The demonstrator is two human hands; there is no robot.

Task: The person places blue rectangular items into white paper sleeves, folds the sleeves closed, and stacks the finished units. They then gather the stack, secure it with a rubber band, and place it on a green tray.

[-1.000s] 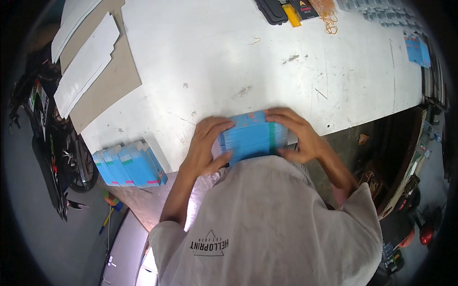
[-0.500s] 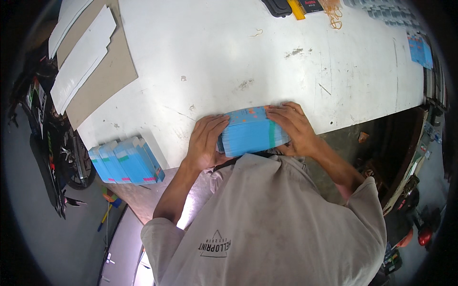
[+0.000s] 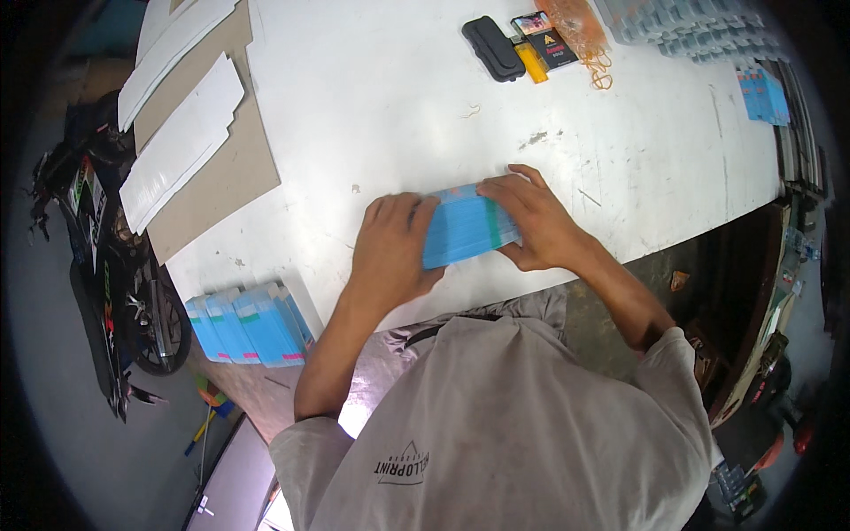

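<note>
A thick stack of blue printed cards (image 3: 462,232), with a green stripe across its edges and orange marks on top, lies at the front edge of the white table. My left hand (image 3: 390,243) grips its left end, fingers over the far side and thumb near the front. Around the right end closes my right hand (image 3: 540,221), its fingers on the top and its thumb low at the front. Whether the pieces are flat cards or folded boxes I cannot tell.
More blue stacks (image 3: 248,326) stand at the table's left front corner. Cardboard with white sheets (image 3: 190,133) lies at the far left. A black case (image 3: 493,49), a yellow lighter (image 3: 531,64) and rubber bands (image 3: 600,66) are at the back; clear plastic trays (image 3: 699,31) fill the far right.
Both hands have shifted the blue stack slightly away from my body, and it is now tilted a little. My view has moved, showing more of the table's far side.
</note>
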